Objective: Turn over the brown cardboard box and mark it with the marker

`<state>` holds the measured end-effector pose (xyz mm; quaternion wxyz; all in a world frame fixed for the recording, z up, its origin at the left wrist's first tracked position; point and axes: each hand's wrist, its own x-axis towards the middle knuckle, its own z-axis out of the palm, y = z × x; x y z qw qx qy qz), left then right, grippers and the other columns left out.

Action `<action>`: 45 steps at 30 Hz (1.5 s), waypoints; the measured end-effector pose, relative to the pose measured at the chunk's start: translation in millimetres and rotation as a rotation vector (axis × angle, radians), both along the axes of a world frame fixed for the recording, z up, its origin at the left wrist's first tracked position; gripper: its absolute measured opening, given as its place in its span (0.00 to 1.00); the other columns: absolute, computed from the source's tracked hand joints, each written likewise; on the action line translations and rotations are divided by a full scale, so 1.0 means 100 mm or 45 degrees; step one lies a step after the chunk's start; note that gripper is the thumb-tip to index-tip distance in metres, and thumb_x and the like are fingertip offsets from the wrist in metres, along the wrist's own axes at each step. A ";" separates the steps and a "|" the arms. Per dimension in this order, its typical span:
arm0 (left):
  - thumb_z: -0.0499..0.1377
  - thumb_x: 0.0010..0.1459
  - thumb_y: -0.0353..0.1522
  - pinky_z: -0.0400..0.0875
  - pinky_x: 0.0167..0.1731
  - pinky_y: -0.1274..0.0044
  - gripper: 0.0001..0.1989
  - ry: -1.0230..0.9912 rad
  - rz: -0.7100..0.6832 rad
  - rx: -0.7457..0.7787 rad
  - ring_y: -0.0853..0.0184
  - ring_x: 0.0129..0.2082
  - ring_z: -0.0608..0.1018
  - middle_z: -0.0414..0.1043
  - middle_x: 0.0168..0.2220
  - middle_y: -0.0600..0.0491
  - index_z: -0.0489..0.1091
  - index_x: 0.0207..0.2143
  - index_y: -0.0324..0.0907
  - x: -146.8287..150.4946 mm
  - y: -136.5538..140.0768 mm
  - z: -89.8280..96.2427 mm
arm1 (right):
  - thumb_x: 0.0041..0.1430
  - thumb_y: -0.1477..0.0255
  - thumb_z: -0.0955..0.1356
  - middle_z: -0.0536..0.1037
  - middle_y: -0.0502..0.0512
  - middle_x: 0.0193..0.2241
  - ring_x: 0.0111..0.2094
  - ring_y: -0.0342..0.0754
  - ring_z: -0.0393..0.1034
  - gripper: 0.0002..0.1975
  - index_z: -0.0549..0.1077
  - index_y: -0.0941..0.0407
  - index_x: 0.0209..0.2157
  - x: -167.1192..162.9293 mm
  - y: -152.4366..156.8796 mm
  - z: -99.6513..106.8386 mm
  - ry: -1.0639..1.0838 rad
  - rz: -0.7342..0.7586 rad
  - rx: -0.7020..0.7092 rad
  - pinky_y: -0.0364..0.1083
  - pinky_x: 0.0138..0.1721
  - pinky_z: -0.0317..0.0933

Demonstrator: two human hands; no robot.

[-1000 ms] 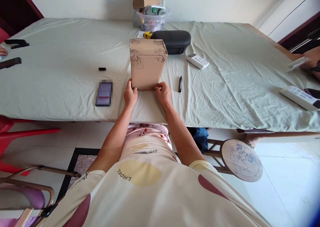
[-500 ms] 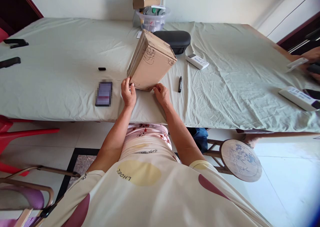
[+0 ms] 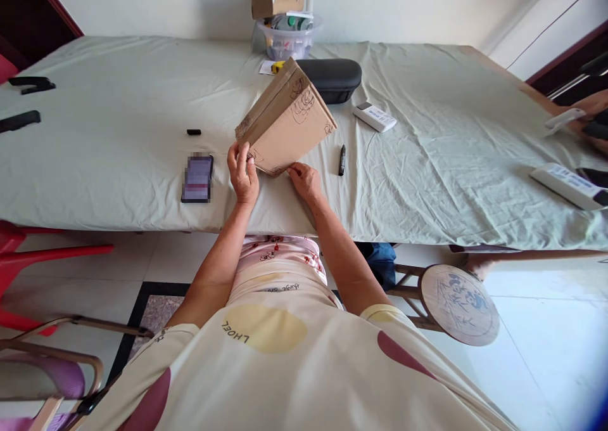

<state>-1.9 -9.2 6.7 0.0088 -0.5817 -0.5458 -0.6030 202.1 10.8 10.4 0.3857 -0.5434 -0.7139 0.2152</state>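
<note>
A brown cardboard box (image 3: 289, 123) with black scribbles near its corners is held tilted over the table. My left hand (image 3: 243, 176) grips its lower left corner, thumb on the near face. At the bottom edge, the fingers of my right hand (image 3: 306, 180) pinch the box's lower corner. To the right of the box lies a black marker (image 3: 342, 160). Its black cap (image 3: 194, 132) rests apart on the left, above a phone (image 3: 197, 179) with a blurred screen.
Behind the box sit a black hard case (image 3: 332, 79), a yellow item (image 3: 277, 67) and a clear tub (image 3: 289, 41) of bottles. A white device (image 3: 375, 117) lies right of the case. Staplers (image 3: 32, 83) are far left. Another person's hand (image 3: 593, 111) shows at the right edge.
The box has turned in my hands, its top tipping right and its left side face showing more. A yellow item behind it has come into view. Both hands stay on its lower corners.
</note>
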 end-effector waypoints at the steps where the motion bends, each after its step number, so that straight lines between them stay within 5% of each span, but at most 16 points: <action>1: 0.37 0.74 0.57 0.59 0.75 0.65 0.40 -0.007 -0.014 -0.001 0.55 0.73 0.67 0.66 0.69 0.33 0.72 0.63 0.38 0.00 0.00 0.00 | 0.64 0.62 0.64 0.81 0.56 0.34 0.38 0.53 0.74 0.13 0.77 0.53 0.34 0.00 0.00 0.00 -0.007 -0.001 0.001 0.51 0.47 0.68; 6: 0.38 0.75 0.56 0.59 0.75 0.66 0.38 -0.020 -0.022 -0.051 0.56 0.73 0.67 0.67 0.69 0.35 0.71 0.63 0.40 -0.01 0.02 -0.02 | 0.67 0.59 0.66 0.82 0.57 0.37 0.38 0.53 0.75 0.15 0.78 0.53 0.44 0.02 0.02 -0.04 0.091 -0.134 -0.028 0.53 0.48 0.71; 12: 0.41 0.75 0.55 0.58 0.76 0.64 0.34 -0.069 -0.068 -0.143 0.56 0.75 0.66 0.67 0.69 0.37 0.72 0.63 0.42 0.00 0.00 0.01 | 0.70 0.52 0.65 0.73 0.65 0.64 0.55 0.56 0.75 0.36 0.58 0.47 0.74 0.18 0.15 -0.09 0.287 -0.367 0.199 0.56 0.52 0.75; 16: 0.42 0.75 0.55 0.57 0.76 0.63 0.34 -0.084 -0.079 -0.147 0.55 0.75 0.65 0.68 0.69 0.38 0.73 0.63 0.43 0.00 0.00 0.01 | 0.72 0.56 0.62 0.61 0.65 0.74 0.68 0.58 0.67 0.38 0.47 0.44 0.78 0.22 0.18 -0.07 0.297 -0.329 0.362 0.58 0.52 0.76; 24: 0.43 0.75 0.56 0.57 0.77 0.63 0.35 -0.064 -0.128 -0.138 0.54 0.76 0.65 0.68 0.70 0.38 0.74 0.62 0.42 -0.01 0.00 0.01 | 0.75 0.52 0.59 0.59 0.66 0.75 0.66 0.62 0.68 0.39 0.42 0.44 0.79 0.24 0.07 0.08 0.330 -0.338 0.338 0.59 0.51 0.77; 31: 0.40 0.75 0.57 0.60 0.76 0.66 0.37 -0.020 -0.121 -0.091 0.57 0.75 0.67 0.69 0.69 0.40 0.75 0.61 0.44 0.01 -0.01 0.00 | 0.71 0.47 0.64 0.65 0.64 0.70 0.66 0.62 0.67 0.35 0.61 0.43 0.73 0.37 0.15 0.10 0.266 -0.310 0.309 0.59 0.54 0.75; 36: 0.41 0.75 0.57 0.58 0.77 0.64 0.36 -0.026 -0.163 -0.048 0.57 0.77 0.63 0.66 0.72 0.41 0.72 0.64 0.46 -0.01 0.02 -0.04 | 0.76 0.47 0.54 0.73 0.63 0.59 0.59 0.56 0.73 0.32 0.67 0.49 0.67 0.43 0.24 -0.05 0.366 -0.449 0.409 0.60 0.58 0.72; 40: 0.43 0.75 0.55 0.57 0.77 0.61 0.34 -0.084 -0.141 -0.043 0.55 0.80 0.57 0.60 0.75 0.40 0.66 0.70 0.45 -0.06 0.02 0.00 | 0.75 0.43 0.52 0.78 0.61 0.46 0.52 0.57 0.76 0.35 0.76 0.55 0.49 0.43 0.21 -0.10 0.386 -0.515 0.286 0.60 0.59 0.70; 45: 0.44 0.76 0.53 0.55 0.77 0.60 0.34 -0.027 -0.064 -0.072 0.55 0.80 0.57 0.60 0.76 0.38 0.63 0.72 0.44 -0.06 -0.01 0.07 | 0.74 0.43 0.53 0.75 0.58 0.30 0.42 0.57 0.76 0.34 0.71 0.52 0.29 0.39 0.25 -0.17 0.301 -0.551 0.056 0.60 0.54 0.71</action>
